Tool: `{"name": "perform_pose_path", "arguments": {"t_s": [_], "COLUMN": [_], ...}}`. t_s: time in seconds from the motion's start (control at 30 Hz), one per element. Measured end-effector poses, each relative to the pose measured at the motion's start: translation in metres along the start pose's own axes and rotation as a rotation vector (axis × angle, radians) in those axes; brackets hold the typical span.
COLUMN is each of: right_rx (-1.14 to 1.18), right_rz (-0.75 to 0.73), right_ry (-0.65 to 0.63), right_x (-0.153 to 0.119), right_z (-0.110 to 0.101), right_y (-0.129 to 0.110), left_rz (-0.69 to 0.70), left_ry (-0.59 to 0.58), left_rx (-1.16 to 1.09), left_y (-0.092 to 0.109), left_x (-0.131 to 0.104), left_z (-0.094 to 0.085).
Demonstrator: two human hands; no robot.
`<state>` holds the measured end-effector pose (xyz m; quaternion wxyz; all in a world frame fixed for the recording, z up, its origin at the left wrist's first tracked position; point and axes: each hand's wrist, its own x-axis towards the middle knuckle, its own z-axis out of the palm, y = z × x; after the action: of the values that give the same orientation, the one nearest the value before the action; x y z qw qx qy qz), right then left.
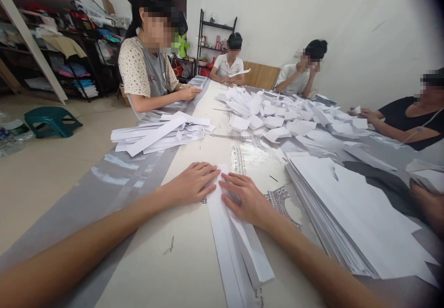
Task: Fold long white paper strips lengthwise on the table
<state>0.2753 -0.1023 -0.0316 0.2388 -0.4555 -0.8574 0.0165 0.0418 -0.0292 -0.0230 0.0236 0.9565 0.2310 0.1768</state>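
A long, folded white paper strip (231,248) lies lengthwise on the printed tablecloth (166,248), its far end between my two hands. My left hand (189,183) rests at the left edge of the strip, its fingers somewhat spread and the fingertips touching the paper. From the right, my right hand (246,197) lies on the strip with its fingers spread, pressing on the paper near the fold. The lower end of the strip fans out into layers towards me. Neither hand is wrapped round anything.
A pile of strips (157,134) lies at the left, a heap of folded papers (274,113) farther back, and a tall paper stack (347,206) at the right. Several people sit around the table. A green stool (52,118) stands on the floor.
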Motion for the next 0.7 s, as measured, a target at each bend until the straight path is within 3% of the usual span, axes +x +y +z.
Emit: {"name": "perform_pose_path", "arguments": {"t_s": [0.7], "right_rx": [-0.012], "right_rz": [-0.023], "right_ry": [-0.015], "right_x": [0.0040], "right_z": [-0.0058], "right_y": [0.0000], "left_rz": [0.017], "left_ry": [-0.047], "left_rx": [0.050], "left_y": [-0.0003], "left_x": [0.0076], "left_z": [-0.0037]}}
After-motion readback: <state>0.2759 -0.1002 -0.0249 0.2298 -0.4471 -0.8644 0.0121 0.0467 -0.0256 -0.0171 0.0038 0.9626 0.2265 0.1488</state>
